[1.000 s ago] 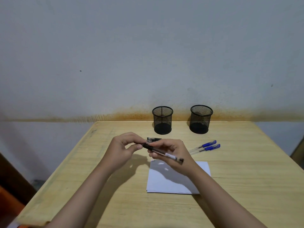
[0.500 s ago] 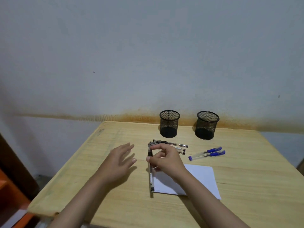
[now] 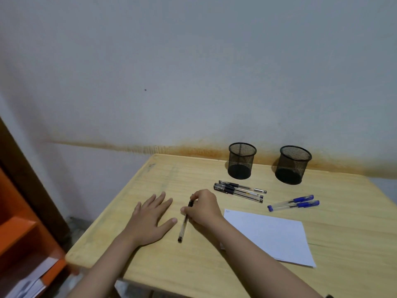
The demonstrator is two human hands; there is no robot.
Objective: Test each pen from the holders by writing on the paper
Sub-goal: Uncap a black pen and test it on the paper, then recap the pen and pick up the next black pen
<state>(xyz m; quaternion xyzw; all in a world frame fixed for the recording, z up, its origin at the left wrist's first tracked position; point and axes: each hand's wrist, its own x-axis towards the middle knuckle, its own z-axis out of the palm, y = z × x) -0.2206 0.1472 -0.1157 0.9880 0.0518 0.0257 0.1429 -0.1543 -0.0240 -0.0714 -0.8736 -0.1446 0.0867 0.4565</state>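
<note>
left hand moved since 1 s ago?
Yes. The left hand has left the black pen and dropped flat onto the table, further left of the paper.

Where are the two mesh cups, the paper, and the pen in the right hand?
Left cup [image 3: 240, 161]: head view, mesh wall.
Right cup [image 3: 292, 165]: head view, mesh wall.
Paper [image 3: 272, 235]: head view, bare middle of the sheet.
Held pen [image 3: 183, 227]: head view, clear barrel below the hand.

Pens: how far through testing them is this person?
Both holders look empty; three black pens and two blue pens lie out. The paper shows one small mark. The right hand grips a black pen beside the paper. Most pens seemingly remain.
</note>
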